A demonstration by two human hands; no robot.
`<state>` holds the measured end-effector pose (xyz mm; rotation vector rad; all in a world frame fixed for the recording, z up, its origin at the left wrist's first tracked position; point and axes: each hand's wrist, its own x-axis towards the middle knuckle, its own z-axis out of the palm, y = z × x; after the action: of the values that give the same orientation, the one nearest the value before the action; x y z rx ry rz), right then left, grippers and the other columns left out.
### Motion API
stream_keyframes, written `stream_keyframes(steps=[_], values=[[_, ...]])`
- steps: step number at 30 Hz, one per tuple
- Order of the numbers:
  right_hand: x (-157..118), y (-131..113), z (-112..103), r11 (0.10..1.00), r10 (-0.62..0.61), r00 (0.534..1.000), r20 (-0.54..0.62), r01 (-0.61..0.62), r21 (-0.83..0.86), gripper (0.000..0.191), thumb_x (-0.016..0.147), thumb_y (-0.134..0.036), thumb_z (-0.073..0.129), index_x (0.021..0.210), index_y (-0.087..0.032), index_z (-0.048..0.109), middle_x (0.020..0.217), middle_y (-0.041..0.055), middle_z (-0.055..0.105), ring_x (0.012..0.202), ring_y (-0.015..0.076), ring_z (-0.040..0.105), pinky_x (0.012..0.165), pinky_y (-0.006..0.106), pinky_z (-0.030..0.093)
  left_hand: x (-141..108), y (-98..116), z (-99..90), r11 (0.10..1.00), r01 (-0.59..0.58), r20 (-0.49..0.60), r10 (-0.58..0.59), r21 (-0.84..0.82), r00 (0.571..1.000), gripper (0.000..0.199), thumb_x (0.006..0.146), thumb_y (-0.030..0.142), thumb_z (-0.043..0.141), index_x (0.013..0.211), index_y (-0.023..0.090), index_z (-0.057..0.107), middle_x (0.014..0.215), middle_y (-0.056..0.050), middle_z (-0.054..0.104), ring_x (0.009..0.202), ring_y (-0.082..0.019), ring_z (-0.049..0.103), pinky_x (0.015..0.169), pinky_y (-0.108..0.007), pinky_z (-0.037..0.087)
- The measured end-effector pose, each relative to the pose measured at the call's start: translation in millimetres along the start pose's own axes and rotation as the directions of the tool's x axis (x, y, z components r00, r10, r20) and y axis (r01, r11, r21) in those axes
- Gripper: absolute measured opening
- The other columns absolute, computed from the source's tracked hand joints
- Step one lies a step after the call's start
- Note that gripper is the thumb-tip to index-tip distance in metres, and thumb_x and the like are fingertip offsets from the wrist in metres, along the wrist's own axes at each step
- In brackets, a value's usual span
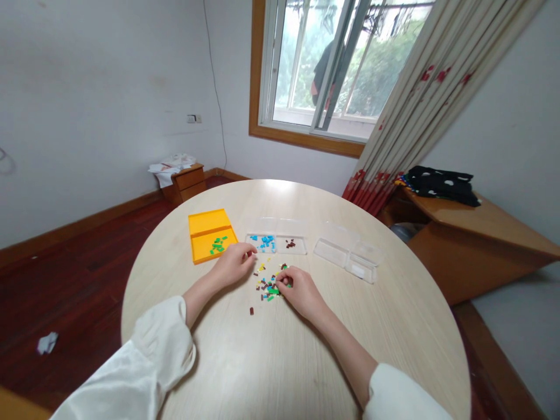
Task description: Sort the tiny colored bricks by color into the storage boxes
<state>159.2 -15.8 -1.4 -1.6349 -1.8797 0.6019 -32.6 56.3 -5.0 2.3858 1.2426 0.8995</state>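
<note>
A loose pile of small bricks [266, 286], brown, green, yellow, blue and white, lies mid-table. At its right edge is my right hand [298, 290], thumb and fingertips together; whatever they grip is too small to make out. My left hand [236, 262] hovers between the pile and the yellow box, fingers curved; its fingertips are near the clear box and the space between them is unclear. Green bricks [217, 245] lie in the open yellow box [210, 221]. The clear box [298, 249] holds blue bricks [265, 241] at left and brown bricks [290, 243] at right.
Another open clear box [331, 253] stands to the right on the round table [280, 361]. One brown brick [251, 311] lies apart, nearer the front. Beyond the table are a small cabinet [189, 181] at left and a wooden desk [490, 233] with dark cloth at right.
</note>
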Motion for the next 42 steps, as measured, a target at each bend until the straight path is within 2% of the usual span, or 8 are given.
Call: stream_keyframes(steps=[5,9,16,21,28,34,42], values=[[-1,-1,-2,1.000,0.004,1.000,0.024,-0.003,-0.015,0.015,0.075,-0.009,0.054,0.071,-0.016,0.066,0.071,0.0027,0.064,0.067,0.0134,0.056,0.063,0.024,0.039,-4,13,2.6,0.993,-0.075,0.088,0.083,-0.096,0.993,0.017,0.083,0.023,0.048,0.081,0.016,0.062,0.079,-0.005,0.066,0.076,-0.017,0.058,0.073,-0.030,0.045],[-2,-3,-3,0.996,0.011,0.999,0.047,-0.007,-0.089,0.015,0.077,-0.010,0.055,0.074,-0.018,0.067,0.075,0.0038,0.066,0.071,0.0152,0.057,0.067,0.025,0.039,-4,13,-1.0,0.990,-0.067,0.086,0.077,-0.121,0.993,0.016,0.083,0.024,0.049,0.081,0.016,0.063,0.079,-0.005,0.066,0.074,-0.016,0.057,0.070,-0.029,0.045],[-5,-5,-2,0.984,-0.017,0.999,0.042,0.024,-0.174,0.013,0.081,-0.010,0.053,0.081,-0.017,0.065,0.082,0.0052,0.065,0.080,0.0165,0.057,0.073,0.026,0.039,-4,17,2.4,0.984,-0.118,0.115,0.134,-0.136,0.984,0.013,0.080,0.023,0.053,0.078,0.016,0.064,0.074,-0.004,0.064,0.069,-0.015,0.055,0.068,-0.027,0.043],[-4,-5,-2,0.975,-0.047,0.998,0.041,0.055,-0.217,0.013,0.081,-0.010,0.054,0.080,-0.017,0.065,0.082,0.0056,0.065,0.081,0.0170,0.057,0.074,0.026,0.039,-7,21,7.4,0.979,-0.150,0.118,0.166,-0.136,0.979,0.013,0.081,0.024,0.055,0.075,0.016,0.063,0.071,-0.003,0.063,0.069,-0.014,0.054,0.067,-0.026,0.042],[-4,-7,-4,0.960,-0.027,0.999,0.024,0.032,-0.278,0.009,0.078,-0.016,0.060,0.082,-0.020,0.068,0.084,0.0064,0.068,0.083,0.0201,0.058,0.072,0.029,0.038,-9,24,13.8,0.976,-0.166,0.132,0.185,-0.143,0.974,0.013,0.082,0.022,0.054,0.076,0.016,0.064,0.072,-0.002,0.062,0.069,-0.013,0.054,0.068,-0.026,0.041],[-3,-8,-5,0.946,-0.003,1.000,0.017,0.008,-0.324,0.015,0.083,-0.015,0.052,0.078,-0.018,0.066,0.082,0.0069,0.068,0.079,0.0191,0.059,0.069,0.028,0.037,-10,30,14.9,0.975,-0.168,0.141,0.188,-0.146,0.972,0.013,0.082,0.022,0.053,0.076,0.016,0.064,0.071,-0.002,0.062,0.069,-0.014,0.053,0.067,-0.026,0.040],[-3,-7,-2,0.926,-0.053,0.997,0.050,0.068,-0.370,0.015,0.087,-0.012,0.046,0.086,-0.014,0.061,0.089,0.0106,0.065,0.084,0.0204,0.057,0.074,0.029,0.036,-9,33,14.1,0.973,-0.175,0.138,0.195,-0.149,0.971,0.013,0.082,0.021,0.052,0.076,0.016,0.063,0.071,-0.003,0.062,0.069,-0.014,0.053,0.067,-0.026,0.040]])
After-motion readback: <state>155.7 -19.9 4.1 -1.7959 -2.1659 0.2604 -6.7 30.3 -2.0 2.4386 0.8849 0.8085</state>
